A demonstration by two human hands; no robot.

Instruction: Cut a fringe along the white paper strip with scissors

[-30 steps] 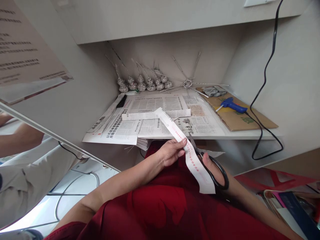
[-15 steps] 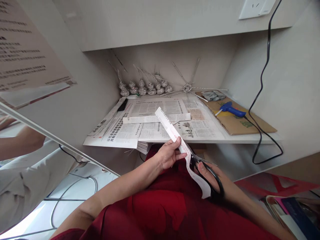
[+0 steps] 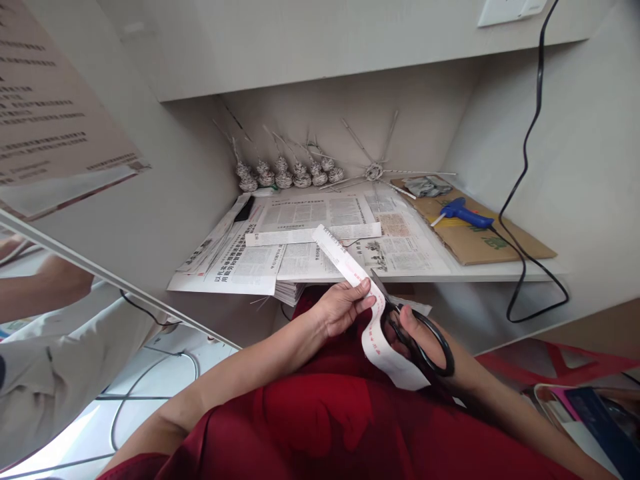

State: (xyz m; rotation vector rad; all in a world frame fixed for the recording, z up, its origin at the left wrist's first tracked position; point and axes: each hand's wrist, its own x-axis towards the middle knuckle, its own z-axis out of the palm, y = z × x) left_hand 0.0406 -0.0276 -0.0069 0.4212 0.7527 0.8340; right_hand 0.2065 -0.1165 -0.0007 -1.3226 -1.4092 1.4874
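Left hand [image 3: 343,308] pinches a long newspaper strip [image 3: 350,267] between thumb and fingers, above the lap and just in front of the desk edge; the strip's upper end slants over the newspapers [image 3: 310,233] spread on the desk [image 3: 500,270], its lower end curls down over the red garment [image 3: 320,420]. Right hand [image 3: 425,343] grips black scissors [image 3: 410,330], fingers through the handle loops, blades touching the strip's right edge just beside the left fingertips. Further back: a blue glue gun [image 3: 463,213] on cardboard [image 3: 500,243], and paper twists [image 3: 290,175] against the wall.
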